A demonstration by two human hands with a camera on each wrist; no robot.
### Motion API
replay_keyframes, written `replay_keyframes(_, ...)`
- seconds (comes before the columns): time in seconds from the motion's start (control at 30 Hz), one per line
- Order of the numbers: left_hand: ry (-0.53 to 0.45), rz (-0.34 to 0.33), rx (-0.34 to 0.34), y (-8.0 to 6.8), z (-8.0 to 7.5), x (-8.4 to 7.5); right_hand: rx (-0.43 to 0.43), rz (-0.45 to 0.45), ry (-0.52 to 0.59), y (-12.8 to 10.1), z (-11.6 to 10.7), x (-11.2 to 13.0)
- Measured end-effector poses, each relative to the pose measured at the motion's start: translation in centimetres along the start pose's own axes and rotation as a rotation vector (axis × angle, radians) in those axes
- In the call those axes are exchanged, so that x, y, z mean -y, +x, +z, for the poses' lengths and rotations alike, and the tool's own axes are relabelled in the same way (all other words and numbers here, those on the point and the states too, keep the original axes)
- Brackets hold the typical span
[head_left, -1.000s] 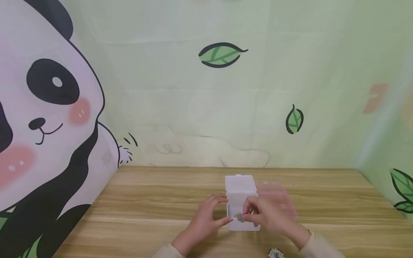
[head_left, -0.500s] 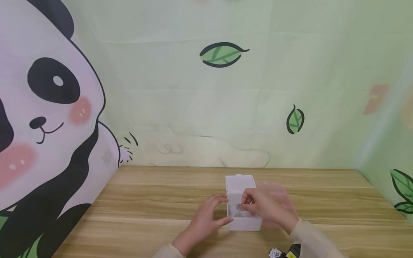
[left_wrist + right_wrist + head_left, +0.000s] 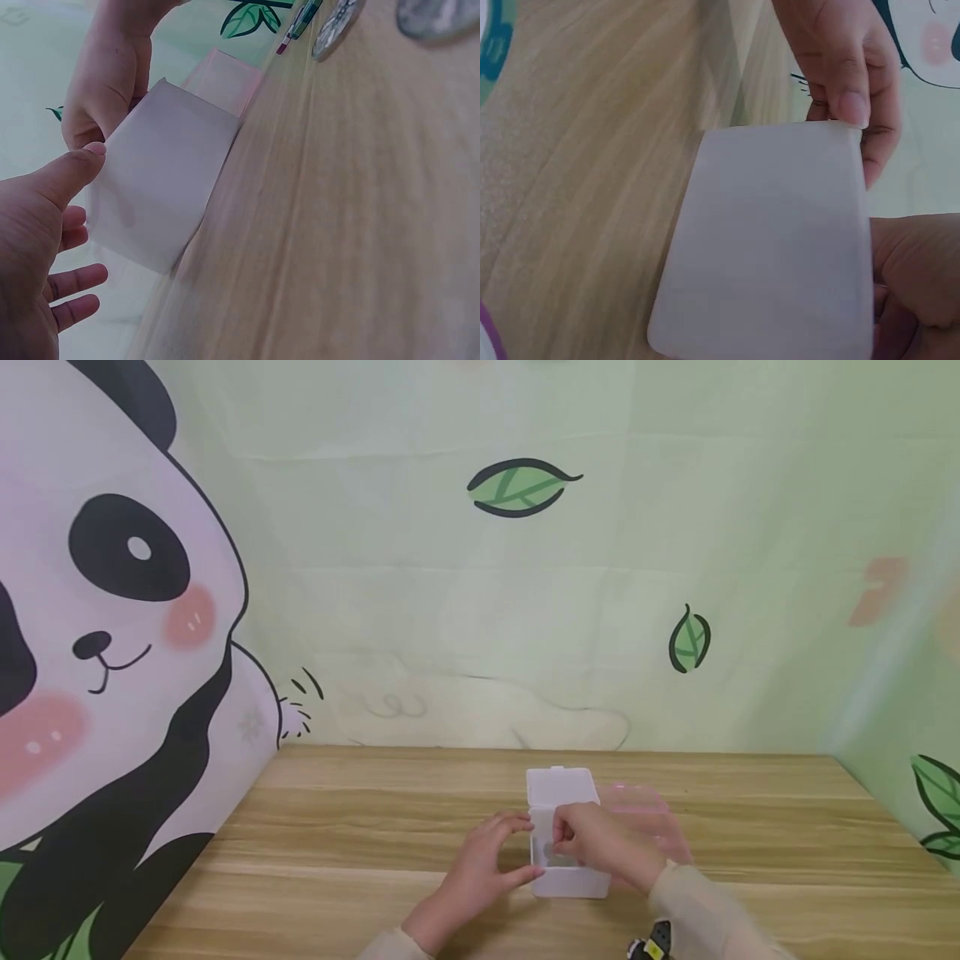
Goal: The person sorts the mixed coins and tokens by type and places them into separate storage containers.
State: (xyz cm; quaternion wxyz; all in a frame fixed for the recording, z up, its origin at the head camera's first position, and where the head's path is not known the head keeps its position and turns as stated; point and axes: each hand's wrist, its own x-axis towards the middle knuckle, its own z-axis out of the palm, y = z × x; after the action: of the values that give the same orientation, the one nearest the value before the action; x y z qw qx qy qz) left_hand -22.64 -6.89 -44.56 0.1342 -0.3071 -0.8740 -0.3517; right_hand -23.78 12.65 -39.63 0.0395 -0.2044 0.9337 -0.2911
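Note:
A small white plastic box [image 3: 570, 884] stands on the wooden table with its lid [image 3: 561, 787] raised at the back. My left hand [image 3: 480, 864] holds the box at its left side, the thumb at the front rim and fingers toward the back. My right hand [image 3: 600, 839] reaches into the box with curled fingers, thumb and index together low inside. Greyish coin-like discs [image 3: 562, 860] show beneath those fingertips. In the right wrist view the white front wall [image 3: 765, 247] hides the fingertips, and I cannot tell whether they pinch a disc.
A translucent pink case [image 3: 658, 822] lies just right of the box. At the table's front edge, a black-and-yellow object [image 3: 654, 948] shows beside the right sleeve. Round discs [image 3: 337, 26] and a green stick-like item with a red tip [image 3: 300, 26] lie on the table in the left wrist view.
My right hand first pinches a grey disc near the box's front, then moves back and lower inside the box. Its sleeve shifts left, uncovering the black-and-yellow object. My left hand stays put.

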Motion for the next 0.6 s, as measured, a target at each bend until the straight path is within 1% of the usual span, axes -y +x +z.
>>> replay_keyframes(0.17,0.002,0.008,-0.006,0.05,0.12,0.08,-0.014,0.003,-0.088,0.21,0.49,0.09)
replay_keyframes(0.4,-0.005,0.006,-0.007,0.03,0.13,0.11,-0.008,0.053,-0.238,0.22,0.76,0.54)
replay_keyframes(0.6,-0.001,0.005,-0.007,0.01,0.11,0.09,-0.018,0.064,-0.297,0.28,0.88,0.81)
